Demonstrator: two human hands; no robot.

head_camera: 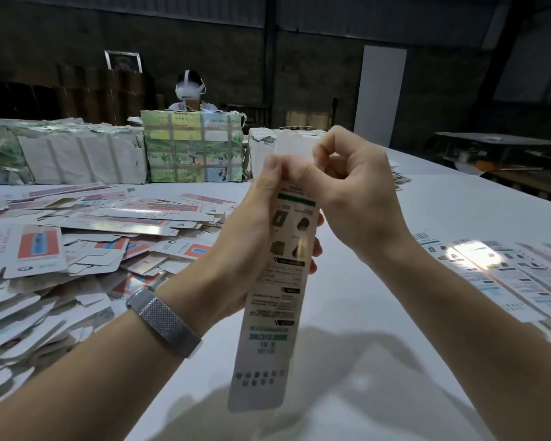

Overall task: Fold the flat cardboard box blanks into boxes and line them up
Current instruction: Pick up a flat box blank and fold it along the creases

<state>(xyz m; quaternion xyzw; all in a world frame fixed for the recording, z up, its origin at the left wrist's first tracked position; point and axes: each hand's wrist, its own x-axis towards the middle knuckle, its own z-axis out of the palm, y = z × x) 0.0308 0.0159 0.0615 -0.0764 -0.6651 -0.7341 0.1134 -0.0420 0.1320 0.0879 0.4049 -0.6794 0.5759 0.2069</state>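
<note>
While held: one box (277, 281), two hands (252, 224)

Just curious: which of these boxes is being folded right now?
The long narrow box held upright in both hands; the others lie flat in the row on the right.

Two hands — left hand (255, 218), right hand (353, 198) — one box (277, 288), three bundles (193, 146), one other person (190, 90), blanks (86, 249) beyond counting.

table (347, 361) bare centre | blanks pile (86, 237) left | boxes row (503, 272) right
</note>
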